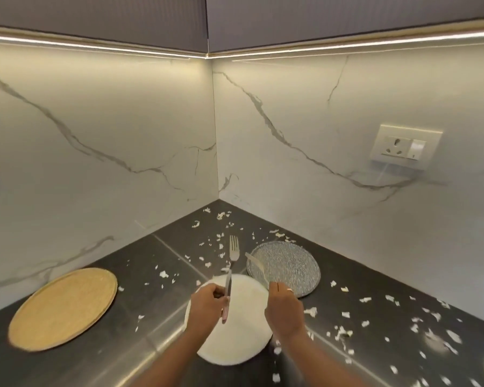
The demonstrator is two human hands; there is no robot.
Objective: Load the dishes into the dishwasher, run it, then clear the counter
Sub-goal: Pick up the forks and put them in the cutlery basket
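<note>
Head view: left grip (pixel 207 304) pinching fork (pixel 231 270), right grip (pixel 284 308) pinching knife (pixel 256 265) above white plate (pixel 243 311) near worktop (pixel 151 263) corner; collecting dishes, dishwasher next.

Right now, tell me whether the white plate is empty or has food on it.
Empty: the white plate shows a bare, clean-looking surface; scraps lie only on the counter.

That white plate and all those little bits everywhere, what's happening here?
A person is gathering up dishes at a dark corner counter. The left hand holds a fork together with the white plate. The right hand grips a knife over a sparkly silver plate. A round golden plate lies flat off to the left. Small white scraps are scattered all over the counter, so it has not been cleared yet.
</note>
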